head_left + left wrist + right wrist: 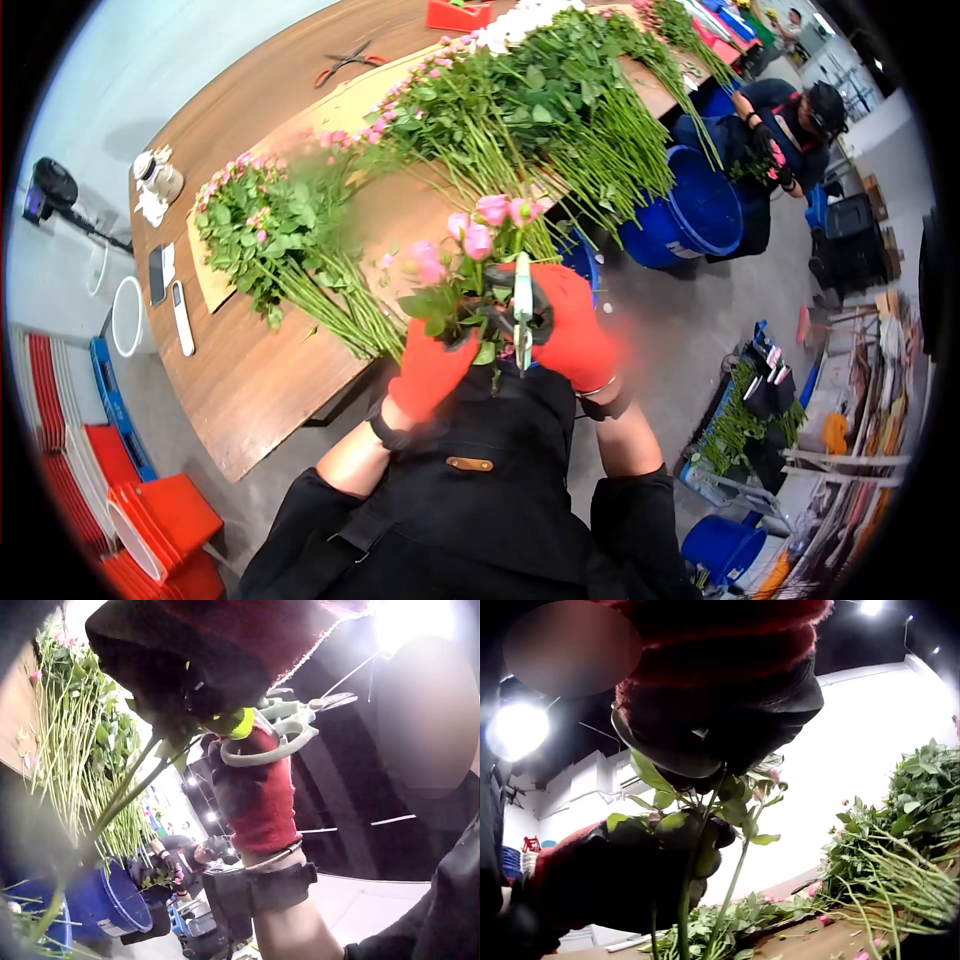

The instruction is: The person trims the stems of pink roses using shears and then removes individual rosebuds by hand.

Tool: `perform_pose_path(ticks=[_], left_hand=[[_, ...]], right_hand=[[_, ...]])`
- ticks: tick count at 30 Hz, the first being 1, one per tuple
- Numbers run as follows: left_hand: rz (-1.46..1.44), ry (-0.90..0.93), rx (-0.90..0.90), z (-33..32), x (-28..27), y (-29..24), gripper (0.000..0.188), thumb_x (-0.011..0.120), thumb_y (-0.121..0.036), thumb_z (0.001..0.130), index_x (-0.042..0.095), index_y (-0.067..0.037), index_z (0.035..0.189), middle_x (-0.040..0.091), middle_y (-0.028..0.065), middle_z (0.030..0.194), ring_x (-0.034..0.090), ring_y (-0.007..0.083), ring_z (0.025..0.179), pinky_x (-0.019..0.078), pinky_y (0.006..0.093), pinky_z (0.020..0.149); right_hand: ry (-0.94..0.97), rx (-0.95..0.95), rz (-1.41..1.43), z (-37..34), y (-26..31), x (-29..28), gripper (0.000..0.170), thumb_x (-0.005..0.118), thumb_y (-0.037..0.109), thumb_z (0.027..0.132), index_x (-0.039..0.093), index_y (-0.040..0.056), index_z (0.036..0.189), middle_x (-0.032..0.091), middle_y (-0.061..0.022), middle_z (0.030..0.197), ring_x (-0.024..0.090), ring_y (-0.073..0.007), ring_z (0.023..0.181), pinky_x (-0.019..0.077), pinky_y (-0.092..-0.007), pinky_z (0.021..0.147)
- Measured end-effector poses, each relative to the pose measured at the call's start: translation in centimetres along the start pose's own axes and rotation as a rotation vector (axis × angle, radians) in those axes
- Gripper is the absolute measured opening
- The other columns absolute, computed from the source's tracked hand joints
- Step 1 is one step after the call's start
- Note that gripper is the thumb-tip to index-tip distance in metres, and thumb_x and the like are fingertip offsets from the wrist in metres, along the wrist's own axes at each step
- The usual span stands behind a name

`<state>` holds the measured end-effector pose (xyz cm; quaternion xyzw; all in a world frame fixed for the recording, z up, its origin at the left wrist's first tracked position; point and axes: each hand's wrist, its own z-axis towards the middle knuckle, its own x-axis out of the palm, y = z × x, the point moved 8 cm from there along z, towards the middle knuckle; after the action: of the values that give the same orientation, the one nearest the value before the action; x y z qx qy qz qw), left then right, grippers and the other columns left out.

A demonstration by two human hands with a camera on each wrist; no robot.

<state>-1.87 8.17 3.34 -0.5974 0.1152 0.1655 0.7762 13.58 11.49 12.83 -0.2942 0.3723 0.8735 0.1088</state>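
Observation:
Both hands wear red gloves with black palms and meet in front of the black apron [490, 430]. Several pink roses [478, 242] with leafy stems stand up from the left hand [435, 372], which grips them. Scissors with pale green handles [522, 290] are held in the right hand [575, 330], close beside the blooms. In the left wrist view the scissors' handle loop [259, 754] lies against the right glove [259, 791], blades pointing away from the stems [124, 795]. The right wrist view has the right fingers [705, 761] at the leaves [675, 825], just above the left hand [622, 877].
Cut roses [540, 110] lie in long piles across the wooden table [240, 410], with red-handled pliers [348, 64] behind. A phone [156, 273] lies at the left edge. Blue buckets [690, 210] stand at the right, near another person [800, 130]. Red bins [165, 525] are at lower left.

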Motion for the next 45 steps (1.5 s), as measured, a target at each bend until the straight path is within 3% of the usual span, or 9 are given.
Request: perform_pose_path(ticks=[7,11,22,27,31,34,40,41,45], left_hand=[[-0.26,0.045,-0.008,0.3,-0.1,-0.6,0.034,0.065,-0.005,0.088,0.06,0.0,0.121,0.068,0.0103,0.108,0.064,0.0207,0.103,0.0497,0.0352,0.092],[-0.449,0.048,-0.165,0.2,0.5,1.1,0.036,0.066,-0.003,0.087,0.058,0.002,0.122,0.066,0.0101,0.109,0.062,0.0199,0.103,0.0492,0.0351,0.091],[-0.316,0.005,-0.26,0.1,0.0,0.9,0.044,0.069,-0.009,0.087,0.056,0.0,0.128,0.064,0.0087,0.115,0.059,0.0187,0.105,0.0463,0.0353,0.095],[-0.227,-0.119,-0.289,0.7,-1.1,2.8,0.035,0.066,-0.01,0.09,0.059,0.0,0.122,0.066,0.0097,0.109,0.061,0.0174,0.101,0.0478,0.0328,0.092],[-0.282,-0.059,-0.248,1.8,-2.6,2.6,0.033,0.064,-0.009,0.091,0.058,-0.001,0.122,0.066,0.007,0.109,0.062,0.0165,0.097,0.049,0.031,0.088],[-0.396,-0.088,-0.27,1.7,-2.4,2.8,0.033,0.065,-0.01,0.09,0.06,0.0,0.121,0.067,0.0084,0.108,0.063,0.0176,0.097,0.0491,0.0321,0.088],[-0.116,-0.341,-0.407,0.3,-2.7,3.4,0.031,0.064,-0.013,0.091,0.064,0.003,0.118,0.069,0.0114,0.108,0.064,0.019,0.098,0.049,0.0343,0.089],[-0.499,-0.226,-0.395,1.5,-2.7,4.5,0.031,0.061,-0.012,0.093,0.063,0.003,0.12,0.069,0.0108,0.108,0.064,0.0185,0.096,0.0497,0.0326,0.086],[-0.62,-0.263,-0.345,3.5,-6.5,4.2,0.025,0.061,-0.011,0.094,0.062,0.003,0.115,0.069,0.0088,0.104,0.064,0.0147,0.094,0.0509,0.0303,0.083]], right_hand=[[0.01,0.178,0.277,-1.1,-2.5,1.2,0.076,0.08,0.015,0.059,0.053,-0.0007,0.129,0.067,-0.0184,0.106,0.063,-0.042,0.093,0.0508,-0.0427,0.085],[-0.076,0.283,0.333,-1.8,-2.4,0.9,0.048,0.078,0.003,0.077,0.059,0.0008,0.121,0.067,-0.0055,0.105,0.062,-0.0113,0.088,0.0511,-0.0281,0.079],[-0.197,0.62,0.711,-5.4,-3.5,2.4,0.053,0.08,0.006,0.076,0.056,0.0065,0.123,0.063,0.0028,0.101,0.056,-0.0035,0.083,0.0468,-0.0198,0.072],[-0.155,0.463,0.556,-9.0,-4.7,2.3,0.055,0.077,0.003,0.076,0.05,0.0068,0.123,0.061,-0.0042,0.109,0.061,-0.0137,0.095,0.0524,-0.0289,0.079],[-0.282,0.77,0.932,-11.0,-5.6,2.5,0.054,0.075,0.003,0.077,0.05,0.0067,0.124,0.062,-0.0062,0.112,0.063,-0.0172,0.099,0.0543,-0.0319,0.084],[-0.049,0.567,0.048,-11.6,-5.2,0.1,0.052,0.079,0.005,0.071,0.053,0.0064,0.117,0.064,-0.0052,0.103,0.064,-0.0177,0.09,0.0526,-0.0313,0.08],[-0.236,0.617,0.023,-17.8,-6.4,-0.3,0.048,0.078,0.006,0.069,0.061,0.0062,0.114,0.066,-0.0074,0.103,0.064,-0.0197,0.091,0.0509,-0.0324,0.079],[-0.33,0.724,0.162,-18.5,-6.8,-0.9,0.044,0.076,0.006,0.073,0.061,0.0047,0.115,0.066,-0.0076,0.105,0.063,-0.0184,0.091,0.0507,-0.031,0.079],[-0.357,0.859,0.298,-18.9,-7.5,-2.1,0.051,0.077,0.003,0.076,0.058,0.003,0.122,0.064,-0.0045,0.099,0.062,-0.0148,0.085,0.0509,-0.0296,0.074]])
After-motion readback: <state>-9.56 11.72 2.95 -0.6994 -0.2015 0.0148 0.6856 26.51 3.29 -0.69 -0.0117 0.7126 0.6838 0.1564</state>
